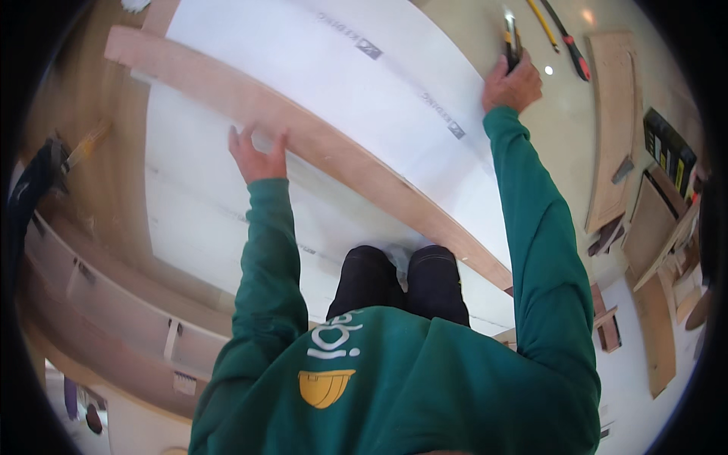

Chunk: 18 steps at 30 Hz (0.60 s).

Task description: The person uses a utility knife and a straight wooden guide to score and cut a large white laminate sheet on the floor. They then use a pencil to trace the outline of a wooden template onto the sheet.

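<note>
Near, the left hand (258,158) presses flat, fingers spread, on the long pale wooden batten (318,144) across the white sheet board (364,83); keep it pinned. Far right, the right hand (514,85) clasps a yellow-black utility knife (512,39); draw it steadily.

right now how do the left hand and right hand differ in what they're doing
The left hand lies with spread fingers on the long wooden strip, holding nothing. The right hand is closed around a yellow and black utility knife at the far edge of the white sheet. The left arm is bent and near; the right reaches farther out. Both wear green sleeves.
</note>
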Available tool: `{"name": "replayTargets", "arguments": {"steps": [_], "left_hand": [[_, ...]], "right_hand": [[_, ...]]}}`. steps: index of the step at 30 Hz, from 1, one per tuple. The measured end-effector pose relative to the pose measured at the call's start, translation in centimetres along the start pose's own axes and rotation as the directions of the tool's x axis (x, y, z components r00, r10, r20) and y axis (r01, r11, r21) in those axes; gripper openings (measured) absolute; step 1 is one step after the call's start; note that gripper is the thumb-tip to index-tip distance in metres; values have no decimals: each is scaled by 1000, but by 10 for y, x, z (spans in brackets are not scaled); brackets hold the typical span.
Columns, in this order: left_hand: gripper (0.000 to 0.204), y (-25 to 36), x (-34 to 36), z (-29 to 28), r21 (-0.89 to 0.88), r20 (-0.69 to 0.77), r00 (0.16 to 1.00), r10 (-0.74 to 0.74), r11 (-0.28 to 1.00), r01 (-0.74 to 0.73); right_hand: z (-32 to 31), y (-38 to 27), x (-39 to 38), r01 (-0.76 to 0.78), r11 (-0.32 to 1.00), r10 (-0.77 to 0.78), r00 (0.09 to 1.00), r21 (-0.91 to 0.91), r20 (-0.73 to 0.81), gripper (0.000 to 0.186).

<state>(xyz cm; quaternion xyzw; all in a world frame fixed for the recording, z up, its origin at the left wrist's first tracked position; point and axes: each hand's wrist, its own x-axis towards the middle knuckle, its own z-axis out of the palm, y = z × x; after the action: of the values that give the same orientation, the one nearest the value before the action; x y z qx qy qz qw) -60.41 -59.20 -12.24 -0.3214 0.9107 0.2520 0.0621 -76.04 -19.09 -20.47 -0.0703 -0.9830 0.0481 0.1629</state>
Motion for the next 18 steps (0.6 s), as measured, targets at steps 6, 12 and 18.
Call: {"name": "replayTargets", "arguments": {"steps": [6,12,18], "left_hand": [[78,-5,148,-10,-113,-501,860,-98,992,47],[57,-5,202,16,61,-495,842,-217,957,283],[50,-3,195,8,-52,-449,857,-255,964,259]], "right_hand": [[-12,-15,7,-14,996,10,999,93,42,50],[-8,-9,-1,-41,999,42,996,-9,74,52],[-13,-22,15,-86,972,130,971,-217,199,51]]}}
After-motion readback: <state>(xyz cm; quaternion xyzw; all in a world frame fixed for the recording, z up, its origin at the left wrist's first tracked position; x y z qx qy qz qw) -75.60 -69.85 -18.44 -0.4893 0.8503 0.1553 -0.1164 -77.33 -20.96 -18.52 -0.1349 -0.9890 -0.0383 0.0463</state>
